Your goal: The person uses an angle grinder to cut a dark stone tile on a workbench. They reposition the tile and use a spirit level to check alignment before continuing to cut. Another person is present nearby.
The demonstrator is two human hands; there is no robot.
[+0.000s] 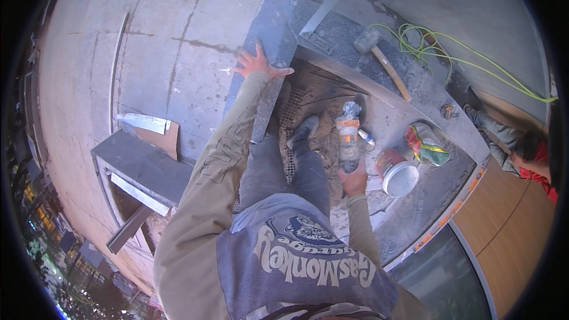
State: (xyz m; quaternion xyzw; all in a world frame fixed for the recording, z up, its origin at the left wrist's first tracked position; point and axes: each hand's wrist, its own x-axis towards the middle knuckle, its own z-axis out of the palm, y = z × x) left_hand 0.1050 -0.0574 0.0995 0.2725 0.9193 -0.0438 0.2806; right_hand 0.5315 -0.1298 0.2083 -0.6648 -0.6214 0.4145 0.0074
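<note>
My left hand (258, 63) rests with fingers spread on the dark stone slab (274, 24), at the upper edge of the recess I stand over. My right hand (355, 178) grips the lower end of a dusty power tool (349, 133) with an orange band, lying inside the recess. Just right of the tool are a small white tube (366, 136), a white-lidded bucket (399, 179) and a colourful crumpled bag (427, 142). A mallet (383, 65) with a wooden handle lies on the upper stone ledge beside a steel square (323, 15).
A green hose (450, 56) coils behind the ledge. Another person (527, 160) in red is low at the far right, outside the enclosure. At left, a stone-topped block (142, 163) holds metal strips (133, 219), near cardboard (160, 145) and a long thin bar (118, 53) on the paving.
</note>
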